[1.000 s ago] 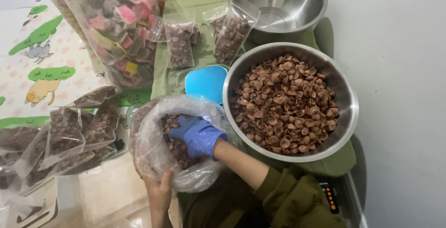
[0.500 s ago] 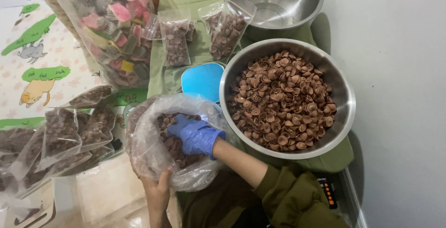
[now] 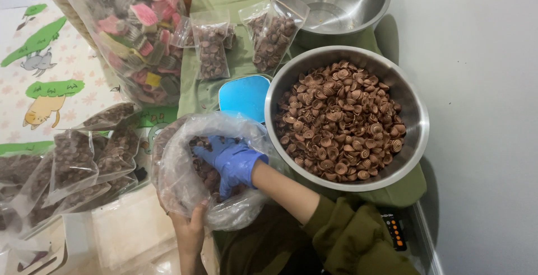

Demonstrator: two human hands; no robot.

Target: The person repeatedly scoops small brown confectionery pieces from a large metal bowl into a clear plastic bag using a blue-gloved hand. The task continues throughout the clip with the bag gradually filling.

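Blue-gloved right hand (image 3: pixel 232 160) inside plastic bag (image 3: pixel 179 180), grip spread over snacks; left hand (image 3: pixel 189 227) pinching bag rim.

A clear, crumpled plastic bag (image 3: pixel 190 180) sags open just left of the big steel bowl, part-filled with brown spiral-shaped snack pieces (image 3: pixel 204 168) heaped inside
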